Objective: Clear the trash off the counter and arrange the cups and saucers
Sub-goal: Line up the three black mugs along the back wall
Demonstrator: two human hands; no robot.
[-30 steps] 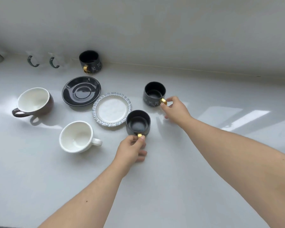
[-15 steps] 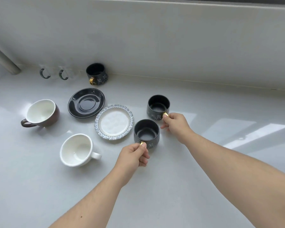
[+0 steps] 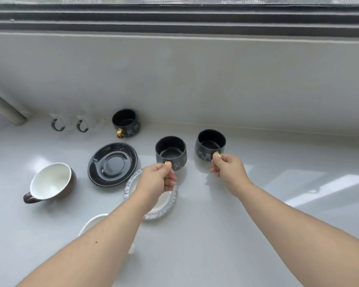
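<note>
Left hand [image 3: 157,180] and right hand [image 3: 228,169] are each pinching a dark cup's gold handle, the left cup [image 3: 171,150] and right cup [image 3: 209,145] seemingly lifted off the white counter [image 3: 216,224].

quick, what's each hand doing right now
Left hand: closed, pinching the gold handle of the middle black cup.
Right hand: closed, pinching the gold handle of the right black cup.

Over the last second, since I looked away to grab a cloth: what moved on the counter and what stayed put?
Both hands kept their pinch on the gold handles and carried the two cat-print cups toward the back wall: the left hand took its cup past the frilled saucer, the right hand took its cup. The black saucer, brown cup and third cat-print cup stayed.
</note>
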